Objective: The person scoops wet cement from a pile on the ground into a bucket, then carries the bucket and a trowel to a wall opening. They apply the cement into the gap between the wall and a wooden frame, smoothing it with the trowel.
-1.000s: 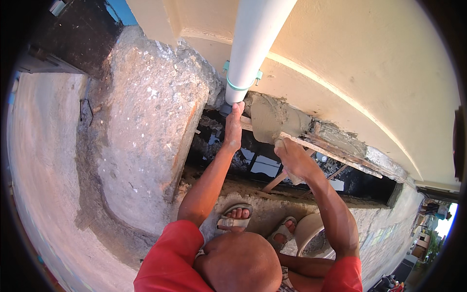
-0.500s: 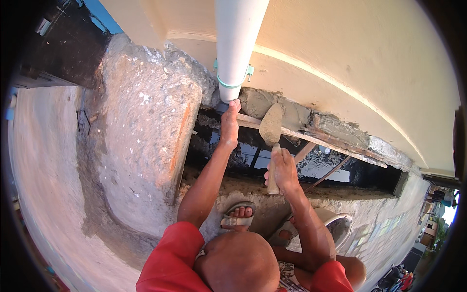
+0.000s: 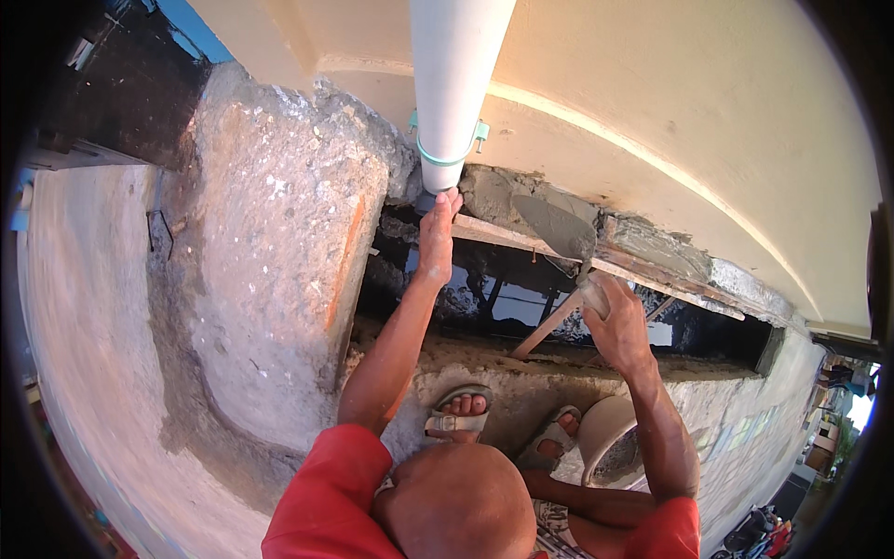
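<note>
Head camera is looking down past a bald head and red shirt [image 3: 321, 498] at two arms reaching up toward a wall. At about twelve o'clock a white drainpipe [image 3: 458, 84] is running down the cream wall [image 3: 708, 121], held by a pale green clamp [image 3: 445, 154]. The left hand [image 3: 438, 238] is stretching up with fingers extended, its fingertips touching the wall right under the pipe's lower end; its grip is released, grasping nothing. At about two o'clock the right hand [image 3: 616, 321] is clenching its grip around the handle of a pointed trowel [image 3: 557, 226], whose blade, coated in grey mortar, is lying against the rough patch of fresh cement [image 3: 494, 191] just right of the pipe. A wooden plank [image 3: 549, 250] is running along under that patch, above a dark opening [image 3: 484, 293]. At nine o'clock a rough concrete slab [image 3: 270, 261] is spreading out. Near six o'clock two sandalled feet [image 3: 458, 415] are standing on a ledge, with a round mortar bowl [image 3: 610, 438] just beside the right forearm.
</note>
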`<move>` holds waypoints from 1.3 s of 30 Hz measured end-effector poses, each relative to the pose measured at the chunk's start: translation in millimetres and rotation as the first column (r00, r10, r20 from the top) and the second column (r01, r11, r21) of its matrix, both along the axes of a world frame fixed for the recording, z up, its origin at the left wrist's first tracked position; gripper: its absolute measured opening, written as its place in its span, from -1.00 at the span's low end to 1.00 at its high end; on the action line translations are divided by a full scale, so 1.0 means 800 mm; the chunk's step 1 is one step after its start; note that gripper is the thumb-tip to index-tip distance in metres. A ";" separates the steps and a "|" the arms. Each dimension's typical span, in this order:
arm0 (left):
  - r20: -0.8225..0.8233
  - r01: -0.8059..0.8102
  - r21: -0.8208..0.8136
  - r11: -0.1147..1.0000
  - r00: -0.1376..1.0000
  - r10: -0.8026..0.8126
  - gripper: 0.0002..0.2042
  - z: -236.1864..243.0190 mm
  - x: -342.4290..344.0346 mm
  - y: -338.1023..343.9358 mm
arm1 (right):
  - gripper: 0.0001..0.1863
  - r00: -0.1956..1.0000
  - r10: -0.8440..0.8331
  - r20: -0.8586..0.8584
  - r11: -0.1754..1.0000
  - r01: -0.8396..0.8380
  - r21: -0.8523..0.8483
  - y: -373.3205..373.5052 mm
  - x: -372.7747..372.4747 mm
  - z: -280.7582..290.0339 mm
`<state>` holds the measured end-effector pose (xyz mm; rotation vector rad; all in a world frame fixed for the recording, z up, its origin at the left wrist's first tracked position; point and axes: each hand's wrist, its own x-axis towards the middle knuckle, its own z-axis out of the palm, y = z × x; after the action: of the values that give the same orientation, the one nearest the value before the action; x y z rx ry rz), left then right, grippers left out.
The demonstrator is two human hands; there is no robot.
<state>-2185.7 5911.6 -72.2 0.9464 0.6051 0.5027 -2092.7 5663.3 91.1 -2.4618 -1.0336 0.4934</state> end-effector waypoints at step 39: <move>-0.048 0.050 0.330 0.943 0.998 -0.036 -0.25 -0.015 0.014 0.001 | -0.66 0.887 -0.151 -0.436 0.988 0.123 -0.092 0.072 -0.057 -0.080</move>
<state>-2174.2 5912.1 -84.5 1.2895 0.5443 0.5571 -2138.6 5720.7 26.7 -2.2929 -0.6594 0.9946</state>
